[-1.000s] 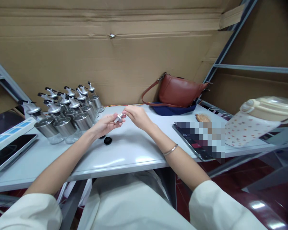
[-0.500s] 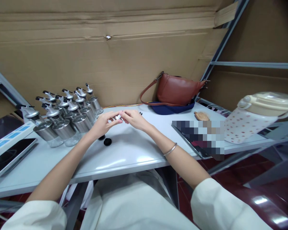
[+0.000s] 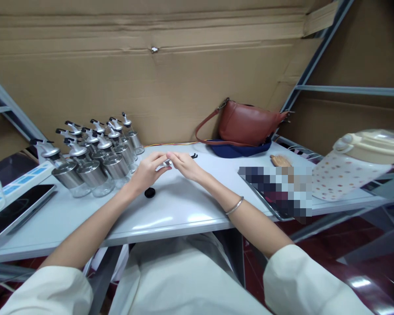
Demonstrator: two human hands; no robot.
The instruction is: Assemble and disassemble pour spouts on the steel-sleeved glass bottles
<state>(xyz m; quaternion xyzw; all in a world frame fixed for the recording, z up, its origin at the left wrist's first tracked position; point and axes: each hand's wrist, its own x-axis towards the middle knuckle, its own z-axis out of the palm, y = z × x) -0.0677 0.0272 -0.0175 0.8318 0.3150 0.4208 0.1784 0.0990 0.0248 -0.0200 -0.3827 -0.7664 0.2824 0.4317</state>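
My left hand (image 3: pixel 149 172) and my right hand (image 3: pixel 184 165) meet over the middle of the white table. Their fingers close from both sides around a small silvery part (image 3: pixel 167 162), mostly hidden by them; its kind does not show. A thin black hooked piece (image 3: pixel 194 156) sticks out past my right hand; whether it belongs to the held part I cannot tell. On the tabletop, just below my left hand, lies a round black cap (image 3: pixel 149 192). Left of that hand stand several glass-and-steel oil bottles (image 3: pixel 91 173) with silver pourer tops and black levers.
At the far left are a white power strip (image 3: pixel 26 183) and a dark-screened tablet (image 3: pixel 18 212). A brown bag (image 3: pixel 249 124) rests on a navy cap (image 3: pixel 239 148) at the back. Rightward are a wooden brush (image 3: pixel 280 160), a pixelated flat item (image 3: pixel 276 192) and a spotted jug (image 3: pixel 341 175).
My view has swung slightly left, so everything sits further right. My hands stay together on the silvery part, fingers shifted a little. More of the black hooked piece shows; a second black piece became hidden.
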